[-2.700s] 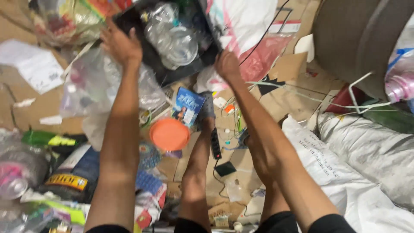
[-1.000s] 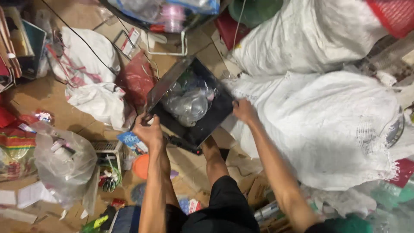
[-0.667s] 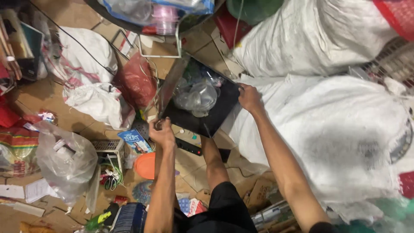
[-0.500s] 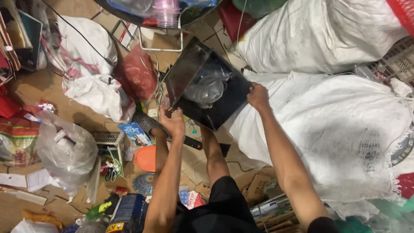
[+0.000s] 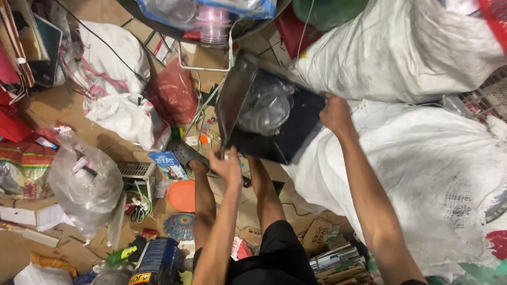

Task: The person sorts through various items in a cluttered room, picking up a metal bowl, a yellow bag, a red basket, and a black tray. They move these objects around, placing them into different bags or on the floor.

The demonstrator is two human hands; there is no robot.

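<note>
I hold a black rectangular tray (image 5: 296, 134) up in front of me, tilted toward the big white sacks on the right. Crumpled clear plastic bottles (image 5: 265, 105) lie inside it. My left hand (image 5: 227, 166) grips the tray's near lower edge. My right hand (image 5: 335, 113) grips its right edge, close against a large white woven sack (image 5: 422, 158). My bare legs and black shorts show below the tray.
Another full white sack (image 5: 401, 47) lies above right. A red plastic bag (image 5: 174, 95), white bags (image 5: 124, 113), a clear bag (image 5: 84, 184), an orange lid (image 5: 182, 195), cardboard and mixed scrap cover the floor at left and below.
I have lifted the tray and swung it up and right toward the white sacks, tilting it more steeply. Both hands kept their grip.
</note>
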